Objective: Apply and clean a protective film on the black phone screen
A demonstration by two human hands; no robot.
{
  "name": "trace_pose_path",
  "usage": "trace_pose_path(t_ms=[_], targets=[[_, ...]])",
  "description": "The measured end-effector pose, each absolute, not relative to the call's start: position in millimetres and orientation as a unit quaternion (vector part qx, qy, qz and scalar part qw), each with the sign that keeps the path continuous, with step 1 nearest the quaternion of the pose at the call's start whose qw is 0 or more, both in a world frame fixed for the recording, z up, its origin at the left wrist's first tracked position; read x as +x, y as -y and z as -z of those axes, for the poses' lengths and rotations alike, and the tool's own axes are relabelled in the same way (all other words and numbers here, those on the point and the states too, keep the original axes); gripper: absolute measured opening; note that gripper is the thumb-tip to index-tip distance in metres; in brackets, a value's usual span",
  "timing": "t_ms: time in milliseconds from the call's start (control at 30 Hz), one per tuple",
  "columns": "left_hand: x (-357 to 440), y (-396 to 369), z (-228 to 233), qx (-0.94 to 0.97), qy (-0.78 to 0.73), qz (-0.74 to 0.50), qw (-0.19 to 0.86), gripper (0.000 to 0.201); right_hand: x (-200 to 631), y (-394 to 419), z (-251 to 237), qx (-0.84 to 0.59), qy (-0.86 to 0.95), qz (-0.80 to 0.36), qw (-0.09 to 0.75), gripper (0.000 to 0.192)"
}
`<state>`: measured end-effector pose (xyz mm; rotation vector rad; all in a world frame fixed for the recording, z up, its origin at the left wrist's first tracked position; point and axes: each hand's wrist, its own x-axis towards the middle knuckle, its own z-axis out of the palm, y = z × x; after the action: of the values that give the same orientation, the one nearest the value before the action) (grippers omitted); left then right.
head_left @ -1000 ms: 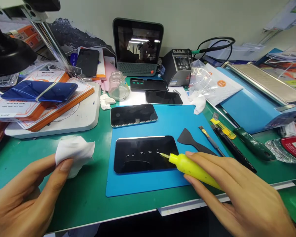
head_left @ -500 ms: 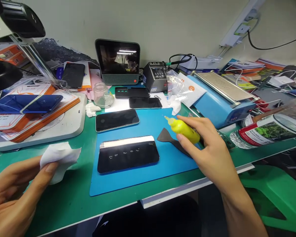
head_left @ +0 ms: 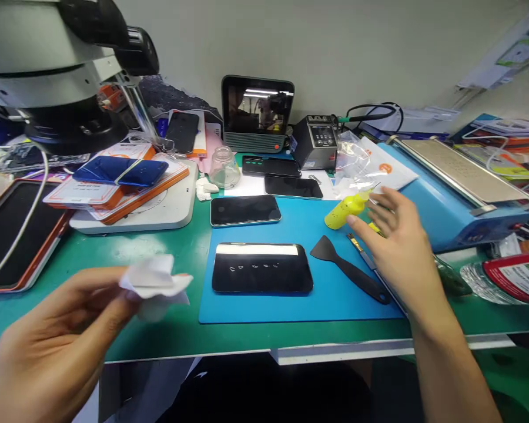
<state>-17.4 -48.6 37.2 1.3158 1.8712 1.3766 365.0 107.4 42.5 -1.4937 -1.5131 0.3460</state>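
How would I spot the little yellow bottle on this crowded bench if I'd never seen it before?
Start at the blue mat in the middle of the green bench. At its far right corner, just in front of the right hand, lies the yellow bottle. It is the only bright yellow, pear-shaped thing there; the black spatula and dark phone screens nearby are flat.

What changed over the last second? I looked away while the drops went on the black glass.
The right hand carried the yellow bottle from the black glass panel to the mat's far right corner and has opened beside it. The left hand lifted the white wipe. Panel, drops and black spatula stayed put.
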Motion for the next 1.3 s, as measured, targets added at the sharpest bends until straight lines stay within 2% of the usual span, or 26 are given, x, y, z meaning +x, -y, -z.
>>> trace_pose_path(t_ms=[33, 67, 100, 133, 167, 233, 267, 333, 367, 467, 500, 633, 733, 833, 900, 933, 1033, 1200, 1300], targets=[[-16.7, 49.0, -38.9, 0.509, -0.665, -0.487, 0.249, 0.016, 359.2, -96.3, -45.7, -0.611, 0.612, -0.111, 0.491, 0.089], [-15.2, 48.5, -40.7, 0.551, -0.644, -0.466, 0.256, 0.013, 351.1, -81.8, -49.5, -0.595, 0.613, -0.054, 0.518, 0.090], [-12.7, 47.5, -42.6, 0.600, -0.615, -0.443, 0.257, 0.009, 341.4, -64.6, -53.3, -0.569, 0.632, -0.045, 0.524, 0.080], [-9.3, 46.1, -44.5, 0.651, -0.580, -0.422, 0.249, 0.009, 330.4, -45.9, -56.7, -0.540, 0.658, -0.062, 0.521, 0.061], [-5.1, 44.8, -46.1, 0.703, -0.533, -0.405, 0.240, 0.013, 319.1, -27.1, -59.4, -0.507, 0.722, -0.110, 0.458, 0.048], [4.4, 43.3, -47.9, 0.769, -0.450, -0.387, 0.237, 0.024, 297.3, 5.3, -61.8, -0.431, 0.809, -0.208, 0.340, 0.062], [8.9, 43.1, -47.9, 0.785, -0.434, -0.375, 0.235, 0.030, 287.7, 16.6, -61.5, -0.412, 0.822, -0.225, 0.321, 0.063], [15.9, 43.4, -46.2, 0.800, -0.436, -0.347, 0.226, 0.041, 271.8, 27.4, -59.0, -0.404, 0.813, -0.263, 0.325, 0.065], [18.3, 43.4, -44.8, 0.804, -0.440, -0.332, 0.223, 0.046, 265.7, 27.4, -57.4, -0.404, 0.802, -0.282, 0.338, 0.060], [21.9, 41.0, -41.1, 0.815, -0.422, -0.321, 0.233, 0.050, 254.6, 15.9, -53.7, -0.373, 0.776, -0.361, 0.358, 0.026], [22.1, 39.3, -40.2, 0.816, -0.415, -0.324, 0.238, 0.048, 253.5, 11.4, -53.0, -0.362, 0.772, -0.383, 0.355, 0.022], [17.9, 31.1, -35.5, 0.806, -0.428, -0.327, 0.247, 0.046, 263.9, 2.1, -51.7, -0.393, 0.734, -0.409, 0.374, 0.024], [7.9, 24.2, -30.3, 0.778, -0.493, -0.331, 0.205, 0.042, 280.7, 0.8, -52.2, -0.488, 0.692, -0.325, 0.421, 0.022], [-3.4, 18.1, -24.2, 0.729, -0.578, -0.339, 0.140, 0.034, 290.9, -4.8, -52.3, -0.613, 0.618, -0.079, 0.487, 0.035], [-8.3, 16.1, -19.6, 0.700, -0.618, -0.338, 0.120, 0.032, 291.3, -11.9, -49.4, -0.602, 0.653, 0.040, 0.458, 0.045], [-9.7, 16.0, -17.2, 0.690, -0.632, -0.334, 0.114, 0.032, 290.2, -15.8, -46.7, -0.566, 0.703, 0.062, 0.426, 0.047], [-10.7, 18.4, -11.1, 0.679, -0.660, -0.308, 0.092, 0.034, 286.4, -24.7, -35.7, -0.450, 0.826, 0.043, 0.338, 0.048], [-8.9, 21.5, -7.6, 0.678, -0.674, -0.277, 0.096, 0.038, 287.2, -25.1, -30.3, -0.436, 0.843, 0.016, 0.316, 0.040], [-9.4, 19.3, -6.5, 0.680, -0.673, -0.270, 0.108, 0.035, 289.5, -24.6, -37.7, -0.400, 0.875, 0.008, 0.271, 0.038]])
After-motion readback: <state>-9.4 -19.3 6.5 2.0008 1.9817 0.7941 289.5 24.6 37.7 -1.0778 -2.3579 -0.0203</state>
